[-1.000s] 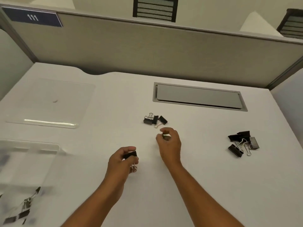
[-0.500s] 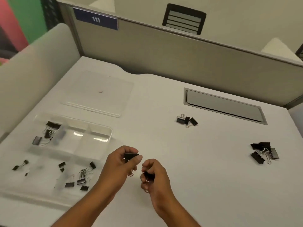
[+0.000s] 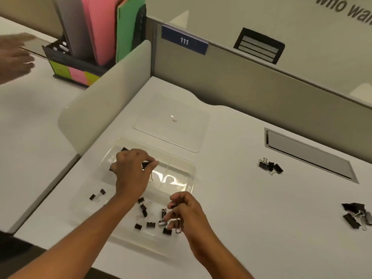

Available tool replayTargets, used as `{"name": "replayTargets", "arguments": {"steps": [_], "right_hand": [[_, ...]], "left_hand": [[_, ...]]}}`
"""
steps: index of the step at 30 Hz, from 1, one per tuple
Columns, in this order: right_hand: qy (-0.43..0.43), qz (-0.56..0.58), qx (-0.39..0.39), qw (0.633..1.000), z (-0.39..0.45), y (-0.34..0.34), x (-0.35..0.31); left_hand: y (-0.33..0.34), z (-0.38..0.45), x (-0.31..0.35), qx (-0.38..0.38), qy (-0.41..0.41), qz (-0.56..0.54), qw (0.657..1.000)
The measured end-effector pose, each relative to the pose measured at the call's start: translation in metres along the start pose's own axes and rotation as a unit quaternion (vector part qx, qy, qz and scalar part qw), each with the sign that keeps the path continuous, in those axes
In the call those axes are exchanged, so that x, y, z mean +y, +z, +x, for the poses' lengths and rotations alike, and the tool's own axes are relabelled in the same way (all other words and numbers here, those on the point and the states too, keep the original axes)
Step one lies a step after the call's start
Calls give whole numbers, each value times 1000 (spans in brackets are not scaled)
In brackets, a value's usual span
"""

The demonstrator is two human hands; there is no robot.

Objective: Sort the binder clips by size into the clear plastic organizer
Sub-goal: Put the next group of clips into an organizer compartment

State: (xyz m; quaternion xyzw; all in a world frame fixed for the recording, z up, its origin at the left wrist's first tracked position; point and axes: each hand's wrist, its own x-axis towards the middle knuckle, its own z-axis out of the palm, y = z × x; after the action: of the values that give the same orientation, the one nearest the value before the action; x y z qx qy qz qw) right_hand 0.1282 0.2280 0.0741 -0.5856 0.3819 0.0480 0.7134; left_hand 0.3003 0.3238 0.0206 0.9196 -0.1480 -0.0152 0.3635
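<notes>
The clear plastic organizer (image 3: pixel 192 168) lies on the white desk at the left, divided into compartments. My left hand (image 3: pixel 130 174) hovers over its far compartments, pinching a black binder clip (image 3: pixel 145 165) whose wire handle hangs down. Over the near right compartment, my right hand (image 3: pixel 186 213) grips a small binder clip (image 3: pixel 177 225) with its wire loops dangling. Several small black clips (image 3: pixel 150 224) lie in the near compartments, and one (image 3: pixel 97 195) rests in the near left one. Loose clips sit in two piles on the desk: a middle pile (image 3: pixel 270 167) and a right pile (image 3: pixel 356 216).
The organizer's clear lid (image 3: pixel 173 123) lies flat behind it. A grey cable hatch (image 3: pixel 308 156) is set into the desk at the right. A low white divider (image 3: pixel 104 109) borders the left; beyond it stand coloured folders (image 3: pixel 100 33) and another person's hand (image 3: pixel 14 57).
The view swung left and down. Both hands carried their clips from the middle of the desk to above the organizer, left hand over the far compartments, right over the near one.
</notes>
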Motion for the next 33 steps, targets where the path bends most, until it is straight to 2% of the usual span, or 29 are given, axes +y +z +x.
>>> {"name": "replayTargets", "arguments": {"steps": [4, 9, 14, 18, 22, 26, 33], "right_hand": [[-6, -62, 7, 998, 0, 15, -15], [-60, -188, 25, 980, 25, 28, -44], [-164, -343, 13, 925, 79, 53, -74], [-202, -410, 44, 889, 119, 68, -81], [-220, -400, 96, 884, 125, 65, -75], [-262, -318, 109, 905, 108, 57, -59], [-325, -262, 173, 892, 75, 20, -30]], "left_hand": [[0, 6, -10, -53, 9, 11, 998], [-21, 4, -21, -7, 3, -22, 1000], [-41, -13, -30, 4, -8, -68, 998], [-50, -25, -36, 6, -17, -97, 995], [-55, -33, -40, 10, -18, -110, 994], [-54, -37, -42, 10, -11, -107, 994], [-25, -42, 0, -13, 103, -119, 988]]}}
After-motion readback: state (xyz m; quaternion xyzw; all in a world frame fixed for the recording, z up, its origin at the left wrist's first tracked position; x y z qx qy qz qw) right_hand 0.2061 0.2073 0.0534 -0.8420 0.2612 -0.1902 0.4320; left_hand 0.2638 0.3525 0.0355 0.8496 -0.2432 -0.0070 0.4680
